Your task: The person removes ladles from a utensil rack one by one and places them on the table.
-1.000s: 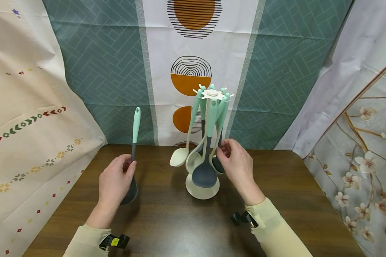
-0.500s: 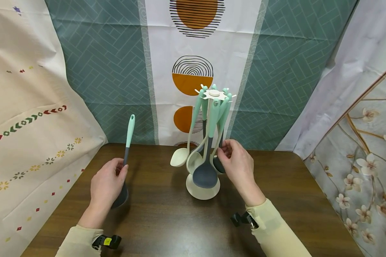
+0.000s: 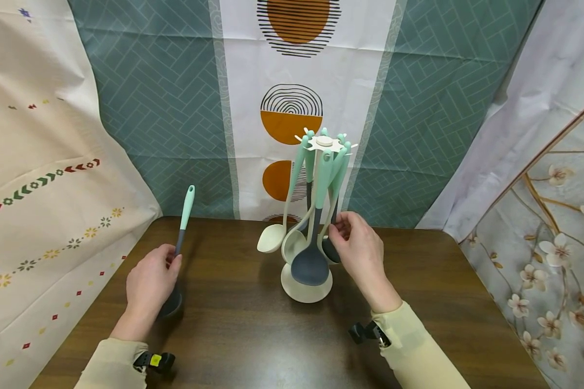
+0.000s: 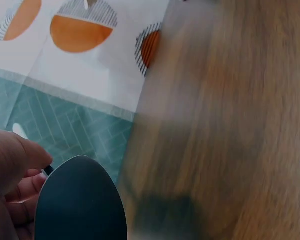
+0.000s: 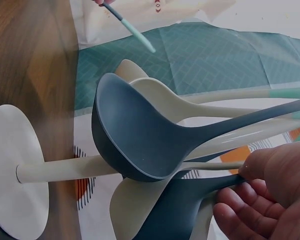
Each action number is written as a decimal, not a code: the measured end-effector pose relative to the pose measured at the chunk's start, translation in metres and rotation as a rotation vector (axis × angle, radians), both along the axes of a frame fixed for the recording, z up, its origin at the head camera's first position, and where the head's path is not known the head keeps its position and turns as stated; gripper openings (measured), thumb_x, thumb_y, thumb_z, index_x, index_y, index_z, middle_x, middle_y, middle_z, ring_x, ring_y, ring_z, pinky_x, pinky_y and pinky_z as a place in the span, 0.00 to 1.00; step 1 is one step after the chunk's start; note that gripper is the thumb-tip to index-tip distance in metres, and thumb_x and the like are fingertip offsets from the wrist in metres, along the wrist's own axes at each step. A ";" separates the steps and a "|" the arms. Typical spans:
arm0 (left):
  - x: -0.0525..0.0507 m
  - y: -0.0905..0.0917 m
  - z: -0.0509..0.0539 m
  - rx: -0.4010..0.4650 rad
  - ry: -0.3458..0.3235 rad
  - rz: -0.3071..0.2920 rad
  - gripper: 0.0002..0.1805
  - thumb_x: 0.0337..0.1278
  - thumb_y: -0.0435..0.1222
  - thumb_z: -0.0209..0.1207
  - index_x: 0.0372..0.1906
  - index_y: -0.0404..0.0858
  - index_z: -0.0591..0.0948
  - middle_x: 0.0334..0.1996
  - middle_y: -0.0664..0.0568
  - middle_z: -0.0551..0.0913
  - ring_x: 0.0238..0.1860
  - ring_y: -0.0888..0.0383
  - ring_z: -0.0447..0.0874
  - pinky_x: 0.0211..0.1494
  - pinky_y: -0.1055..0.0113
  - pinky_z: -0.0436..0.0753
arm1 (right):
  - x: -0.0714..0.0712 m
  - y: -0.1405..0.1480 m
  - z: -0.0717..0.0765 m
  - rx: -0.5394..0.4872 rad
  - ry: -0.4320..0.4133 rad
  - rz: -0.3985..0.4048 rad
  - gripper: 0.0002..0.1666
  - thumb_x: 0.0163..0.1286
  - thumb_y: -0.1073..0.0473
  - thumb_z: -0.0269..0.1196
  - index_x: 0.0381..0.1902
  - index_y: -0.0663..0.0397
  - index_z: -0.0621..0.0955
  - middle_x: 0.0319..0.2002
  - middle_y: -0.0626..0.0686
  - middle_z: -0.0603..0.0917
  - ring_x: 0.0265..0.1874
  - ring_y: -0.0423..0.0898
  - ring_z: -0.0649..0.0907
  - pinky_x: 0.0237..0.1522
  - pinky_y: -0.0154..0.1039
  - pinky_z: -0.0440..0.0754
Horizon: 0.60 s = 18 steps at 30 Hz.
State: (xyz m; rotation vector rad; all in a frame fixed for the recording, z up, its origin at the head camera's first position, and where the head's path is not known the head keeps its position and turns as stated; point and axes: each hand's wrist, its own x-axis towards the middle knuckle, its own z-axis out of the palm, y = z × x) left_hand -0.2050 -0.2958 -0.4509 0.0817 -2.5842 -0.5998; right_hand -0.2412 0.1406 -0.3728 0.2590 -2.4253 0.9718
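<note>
My left hand [image 3: 148,281] pinches the grey neck of a spoon [image 3: 187,209] with a mint handle, held upright at the left of the table. Its dark, smooth oval head [image 4: 82,205] fills the lower left of the left wrist view. On the rotating utensil stand [image 3: 324,141] hang several mint-handled utensils. My right hand [image 3: 360,246] has its thumb and fingers on the dark neck of a hanging grey utensil [image 5: 177,207] with a broad head, partly hidden. A dark grey ladle [image 3: 310,266] hangs at the front, beside white ladles [image 3: 271,237].
The stand's round white base [image 3: 306,294] rests on the brown wooden table [image 3: 263,346]. Behind the table hangs a teal and white cloth [image 3: 409,108]. Patterned cloths [image 3: 39,227] border it at left and right.
My left hand has moved left and slightly toward me with the spoon, whose handle has come lower and leans more to the right. The right hand stays at the stand.
</note>
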 end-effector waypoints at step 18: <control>-0.007 -0.039 -0.014 -0.052 -0.154 0.067 0.12 0.72 0.36 0.69 0.47 0.30 0.85 0.33 0.40 0.87 0.25 0.48 0.79 0.23 0.54 0.72 | 0.000 0.000 0.000 -0.009 -0.009 0.005 0.09 0.76 0.59 0.73 0.49 0.54 0.85 0.39 0.52 0.88 0.36 0.50 0.86 0.39 0.51 0.80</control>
